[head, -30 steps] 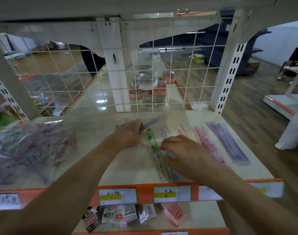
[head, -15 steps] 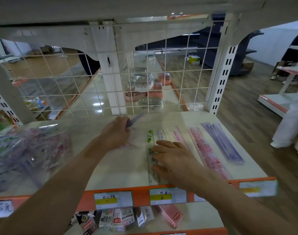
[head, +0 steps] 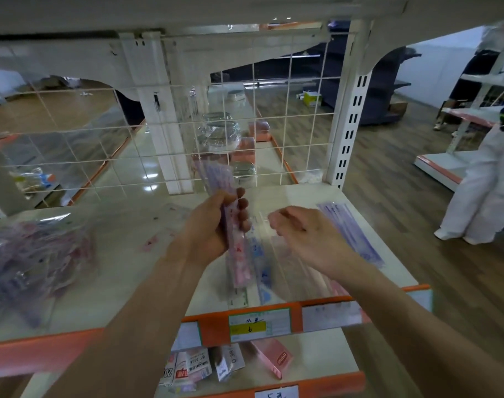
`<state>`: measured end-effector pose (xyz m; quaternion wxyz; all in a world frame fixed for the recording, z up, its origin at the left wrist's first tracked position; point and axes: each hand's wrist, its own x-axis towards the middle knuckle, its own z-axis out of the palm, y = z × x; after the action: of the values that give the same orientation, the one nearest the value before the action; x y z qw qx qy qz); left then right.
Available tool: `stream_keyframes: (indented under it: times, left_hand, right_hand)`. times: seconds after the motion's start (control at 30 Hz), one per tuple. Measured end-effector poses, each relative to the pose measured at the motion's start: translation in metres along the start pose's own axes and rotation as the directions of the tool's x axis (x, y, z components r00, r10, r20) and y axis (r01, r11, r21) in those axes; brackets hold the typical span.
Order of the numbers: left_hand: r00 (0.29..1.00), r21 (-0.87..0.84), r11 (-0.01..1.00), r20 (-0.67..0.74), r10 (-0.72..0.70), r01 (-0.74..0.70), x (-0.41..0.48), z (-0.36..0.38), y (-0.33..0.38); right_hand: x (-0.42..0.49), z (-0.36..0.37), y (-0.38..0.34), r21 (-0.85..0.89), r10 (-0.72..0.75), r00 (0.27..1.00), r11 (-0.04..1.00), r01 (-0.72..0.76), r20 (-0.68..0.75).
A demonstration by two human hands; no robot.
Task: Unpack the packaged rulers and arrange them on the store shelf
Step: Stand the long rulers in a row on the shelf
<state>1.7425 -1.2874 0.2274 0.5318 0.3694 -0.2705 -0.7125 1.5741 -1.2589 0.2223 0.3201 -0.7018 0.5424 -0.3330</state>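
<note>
My left hand (head: 213,228) grips a small bunch of packaged rulers (head: 236,254), pink and purple, held lengthwise above the white shelf (head: 124,271). My right hand (head: 305,234) hovers just to the right of it with fingers loosely curled and nothing clearly in them. Under my hands several rulers lie in a row on the shelf: a blue one (head: 261,268), a green-edged one (head: 239,298), and a purple one (head: 351,234) farthest right. A clear bag of packaged rulers (head: 29,259) sits at the shelf's left.
A white wire grid (head: 273,124) closes the shelf's back, with a slotted post (head: 350,130) at the right. The orange price strip (head: 259,323) marks the front edge; small packets lie on the shelf below. A person in white (head: 486,179) stands on the right.
My left hand rose and brought its rulers up and toward me. My right hand lifted off the green ruler on the shelf and came up beside the left.
</note>
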Motion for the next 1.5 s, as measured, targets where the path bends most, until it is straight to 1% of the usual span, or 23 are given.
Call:
stream_keyframes:
  times: [0.03, 0.1, 0.17, 0.27, 0.33, 0.43, 0.53, 0.6, 0.67, 0.77, 0.9, 1.03, 1.17, 1.27, 1.33, 1.43, 1.5]
  left_hand:
    - [1.0, -0.059, 0.998, 0.001, -0.002, 0.002, 0.001, 0.006, -0.006]
    - [1.0, -0.125, 0.992, 0.006, 0.0, 0.001, 0.003, 0.019, -0.015]
    - [1.0, -0.138, 0.99, -0.004, 0.009, -0.01, 0.005, 0.03, -0.023]
    - [1.0, -0.119, 0.993, 0.009, 0.022, -0.02, 0.004, 0.032, -0.034]
    - [0.999, -0.085, 0.996, 0.034, -0.021, 0.023, 0.0, 0.028, -0.043]
    - [0.998, -0.051, 0.997, 0.029, -0.05, 0.051, -0.008, 0.025, -0.054]
    - [1.0, -0.111, 0.994, 0.011, -0.003, 0.004, -0.007, 0.025, -0.056]
    - [1.0, -0.102, 0.995, -0.014, 0.009, -0.011, -0.005, 0.023, -0.057]
    - [1.0, -0.087, 0.996, -0.027, 0.011, -0.014, -0.004, 0.022, -0.057]
    - [0.999, -0.096, 0.995, -0.028, 0.019, -0.022, -0.004, 0.021, -0.056]
    - [0.997, -0.132, 0.989, -0.019, 0.071, -0.073, -0.006, 0.021, -0.055]
    - [0.997, -0.086, 0.993, -0.024, 0.073, -0.074, -0.009, 0.022, -0.055]
    - [0.998, -0.063, 0.996, -0.017, 0.059, -0.06, -0.011, 0.023, -0.054]
    - [0.998, -0.054, 0.997, -0.022, 0.059, -0.06, -0.011, 0.023, -0.054]
    - [0.997, -0.052, 0.997, -0.034, 0.062, -0.064, -0.012, 0.023, -0.053]
    - [0.998, -0.069, 0.996, -0.032, 0.063, -0.065, -0.014, 0.023, -0.051]
    - [0.998, -0.08, 0.995, -0.034, 0.056, -0.058, -0.014, 0.022, -0.051]
  right_hand:
    - [-0.002, 0.004, 0.0, 0.058, 0.023, 0.999, 0.998, -0.025, 0.033]
    - [-0.007, 0.012, 0.001, 0.067, 0.036, 0.999, 0.997, -0.038, 0.036]
    - [-0.012, 0.017, 0.004, 0.067, 0.024, 0.999, 0.998, -0.021, -0.035]
    - [-0.018, 0.02, 0.008, 0.251, 0.007, 0.989, 0.968, 0.029, -0.144]
    - [-0.02, 0.02, 0.01, 0.337, 0.054, 0.979, 0.942, 0.017, -0.199]
    - [-0.02, 0.021, 0.013, 0.349, 0.082, 0.973, 0.937, -0.002, -0.216]
    - [-0.021, 0.02, 0.012, 0.367, 0.092, 0.966, 0.93, 0.004, -0.243]
    - [-0.023, 0.019, 0.012, 0.398, 0.116, 0.951, 0.917, 0.008, -0.285]
    - [-0.024, 0.018, 0.012, 0.422, 0.104, 0.951, 0.906, 0.031, -0.292]
    - [-0.027, 0.019, 0.01, 0.433, 0.075, 0.955, 0.899, 0.059, -0.286]
    - [-0.027, 0.018, 0.013, 0.458, 0.091, 0.94, 0.886, 0.074, -0.328]
    - [-0.026, 0.017, 0.014, 0.437, 0.085, 0.943, 0.897, 0.069, -0.323]
    - [-0.026, 0.015, 0.016, 0.502, 0.1, 0.956, 0.863, 0.055, -0.277]
    - [-0.026, 0.017, 0.015, 0.434, 0.072, 0.954, 0.899, 0.065, -0.291]
    - [-0.025, 0.019, 0.014, 0.356, 0.045, 0.946, 0.931, 0.077, -0.322]
    - [-0.025, 0.02, 0.01, 0.154, -0.023, 0.94, 0.985, 0.08, -0.339]
    - [-0.023, 0.02, 0.008, 0.002, -0.066, 0.941, 0.998, 0.07, -0.333]
